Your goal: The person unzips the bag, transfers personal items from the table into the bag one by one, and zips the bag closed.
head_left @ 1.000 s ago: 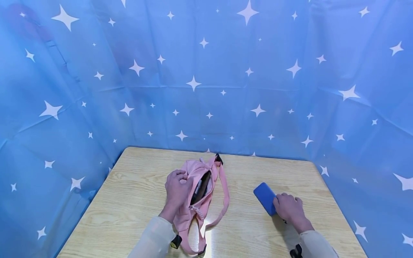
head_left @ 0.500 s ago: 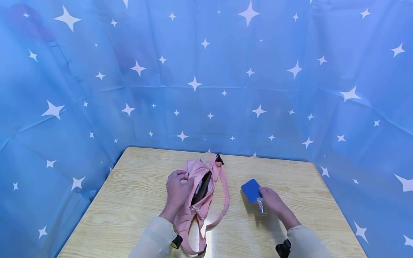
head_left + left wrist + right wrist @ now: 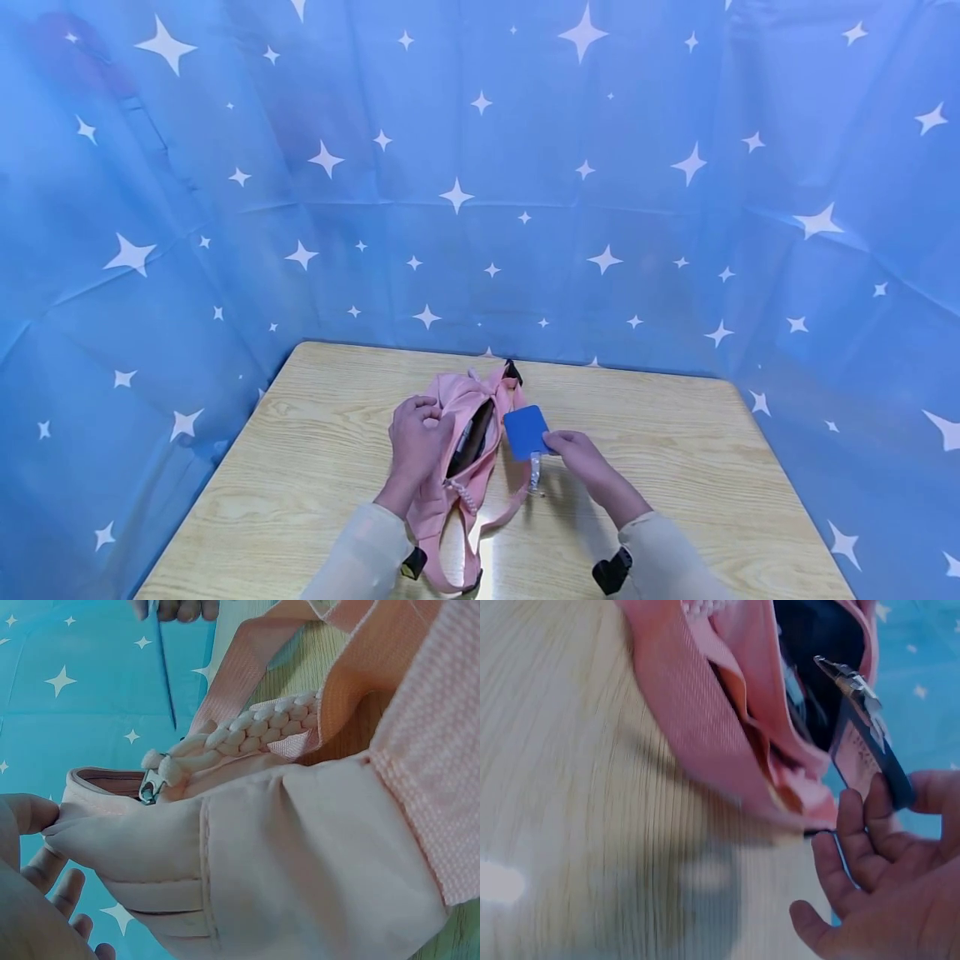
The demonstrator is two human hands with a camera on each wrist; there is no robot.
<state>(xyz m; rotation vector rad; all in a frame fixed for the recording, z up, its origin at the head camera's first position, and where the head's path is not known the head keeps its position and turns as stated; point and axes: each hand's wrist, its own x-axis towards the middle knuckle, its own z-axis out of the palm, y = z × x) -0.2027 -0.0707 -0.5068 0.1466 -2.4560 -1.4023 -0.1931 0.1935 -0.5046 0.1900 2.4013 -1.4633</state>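
Observation:
A pink waist bag (image 3: 442, 508) lies on the table with its zip opening spread, showing dark items inside. My left hand (image 3: 418, 437) pinches the rim of the opening, as the left wrist view also shows, beside the braided zip pull (image 3: 262, 724). Just right of the opening, above the strap, my right hand (image 3: 588, 467) pinches a flat blue card holder (image 3: 527, 432) by one corner. In the right wrist view a metal clip (image 3: 855, 690) dangles from it, and the pale back of the holder (image 3: 855, 754) bears small marks I cannot read.
The wooden table (image 3: 675, 417) extends on both sides of the bag. Blue star-patterned curtains (image 3: 510, 250) stand behind it and at its sides. The bag's strap (image 3: 510, 512) loops out to the right, with black buckles (image 3: 513, 372) at the ends.
My right hand has lifted the blue card holder from the right part of the table and carried it left to the bag. The left hand has kept its grip on the rim.

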